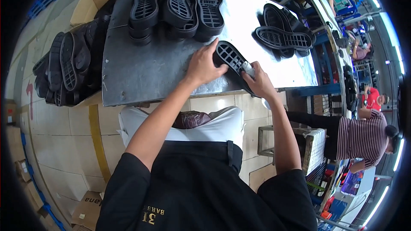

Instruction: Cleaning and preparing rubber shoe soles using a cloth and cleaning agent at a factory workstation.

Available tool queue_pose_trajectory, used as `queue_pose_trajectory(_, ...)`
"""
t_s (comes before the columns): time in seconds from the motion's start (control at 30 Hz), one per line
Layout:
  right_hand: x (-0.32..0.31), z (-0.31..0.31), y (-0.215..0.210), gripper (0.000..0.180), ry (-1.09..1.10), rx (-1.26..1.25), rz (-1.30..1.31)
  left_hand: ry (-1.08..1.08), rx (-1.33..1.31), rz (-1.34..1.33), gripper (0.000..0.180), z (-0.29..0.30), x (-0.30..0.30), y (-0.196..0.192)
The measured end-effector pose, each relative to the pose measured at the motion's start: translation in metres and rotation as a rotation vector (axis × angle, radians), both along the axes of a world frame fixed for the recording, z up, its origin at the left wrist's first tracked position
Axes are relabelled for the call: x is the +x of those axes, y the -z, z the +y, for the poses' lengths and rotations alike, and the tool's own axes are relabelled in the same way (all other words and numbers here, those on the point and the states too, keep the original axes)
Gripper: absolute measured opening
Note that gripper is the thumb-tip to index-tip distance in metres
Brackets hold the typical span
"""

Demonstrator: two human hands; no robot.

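A black shoe sole (228, 54) with a grid of hollow cells lies tilted near the front edge of the metal table. My left hand (203, 65) grips its left edge, with the thumb and fingers closed along the side. Over the lower part of the sole, my right hand (260, 81) is closed around a small whitish, shiny thing (248, 69); its kind is too unclear to tell. That thing rests against the grid side of the sole. My right fingers partly hide the sole's lower end.
Stacked black soles (209, 13) stand at the back of the metal table (145, 72); more soles (282, 38) lie at its right. A carton of soles (68, 64) stands to the left. A stool (314, 149) and a person in a striped shirt (361, 134) are at the right.
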State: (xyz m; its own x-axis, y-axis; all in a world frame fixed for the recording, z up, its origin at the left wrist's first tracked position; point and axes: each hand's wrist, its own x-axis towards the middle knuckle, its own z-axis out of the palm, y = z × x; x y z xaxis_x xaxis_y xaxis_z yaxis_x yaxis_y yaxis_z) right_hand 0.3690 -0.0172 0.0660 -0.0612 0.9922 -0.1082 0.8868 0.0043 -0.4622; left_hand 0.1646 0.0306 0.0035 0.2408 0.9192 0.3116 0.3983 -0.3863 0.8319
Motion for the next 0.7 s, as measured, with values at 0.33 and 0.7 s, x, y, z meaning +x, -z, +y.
queue_pose_trajectory(0.33,-0.013,0.023,-0.032,0.044,0.032,-0.058,-0.085,0.152,-0.139,0.216,0.096,0.027,0.012,-0.015)
queue_pose_trajectory(0.7,-0.030,0.044,-0.031,0.032,-0.139,0.121,-0.411,0.051,0.034,0.284,0.128,0.001,0.019,-0.008)
